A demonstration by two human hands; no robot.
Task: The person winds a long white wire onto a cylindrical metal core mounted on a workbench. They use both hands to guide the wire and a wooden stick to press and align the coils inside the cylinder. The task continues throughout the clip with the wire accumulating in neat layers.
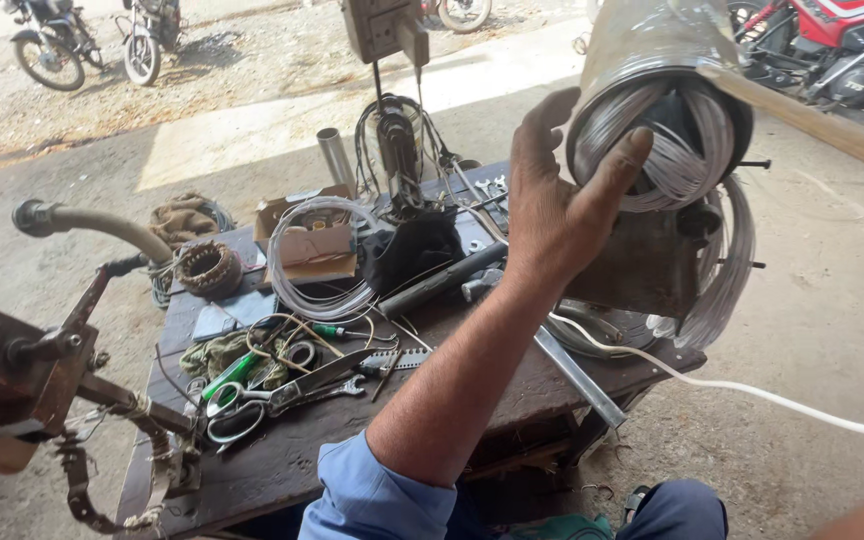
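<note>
Largest first: dark wooden workbench (282, 470), cluttered, standing on concrete floor just inside the shade. Upper right, lifted above the bench's far corner, a metal motor stator housing (642, 45), cylindrical, open end facing the camera, packed with silvery winding wire (662, 135); more loops of the same wire hang loose below it (732, 250). Housing looks heavy and rigid, probably smooth on the outside, so best gripped at the rim or cradled under the shell. The windings look springy but easily kinked, and thin coating likely scratches, so not a place to pull hard. Left hand (552, 205) is at the housing's open mouth, fingers spread, thumb tip lying on the wire bundle, palm against the rim edge, not clamped. Right hand: only a sliver of forearm at lower right corner, fingers out of view. Smaller stuff on bench: cardboard box (307, 245), wire coil (317, 285), scissors (237, 405), green-handled screwdriver (232, 372).
</note>
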